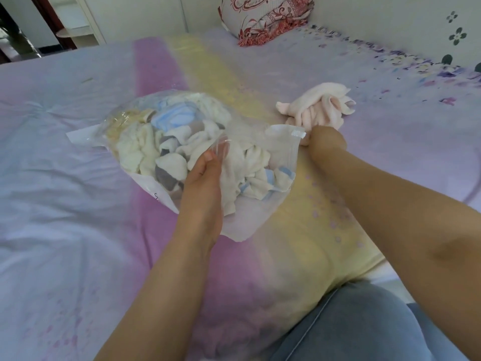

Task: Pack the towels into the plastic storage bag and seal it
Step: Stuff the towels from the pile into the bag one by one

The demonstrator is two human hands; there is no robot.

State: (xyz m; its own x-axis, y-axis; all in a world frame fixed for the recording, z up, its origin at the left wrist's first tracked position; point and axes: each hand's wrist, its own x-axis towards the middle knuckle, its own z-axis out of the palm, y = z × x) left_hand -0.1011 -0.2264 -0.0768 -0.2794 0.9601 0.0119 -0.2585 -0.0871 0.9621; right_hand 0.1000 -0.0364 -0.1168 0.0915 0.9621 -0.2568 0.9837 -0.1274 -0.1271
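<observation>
The plastic storage bag lies on the bed, a little to the 10 o'clock side of the picture's middle, with its mouth turned toward the person at about 5 o'clock. It is transparent and already well filled: white, pale blue and grey towels are crumpled inside, and some white and blue ones bulge out near the opening. The left hand holds the near edge of the mouth, its thumb on top of the plastic and the other fingers hidden under it, so I judge it pinches the film to keep the mouth lifted and wide for the next piece. At the far corner of the mouth, a strip of the zip seal stands up loose; the bag is not yet sealed.

To the right, at about 2 o'clock from the bag, the right hand reaches to the pink towel, which lies bunched on the bed just beside the bag's mouth. The fingers are curled into its near edge, gripping it, probably to pull it into the bag. This looks like the last loose towel. At 12 o'clock a patterned pillow rests at the bed's head.
</observation>
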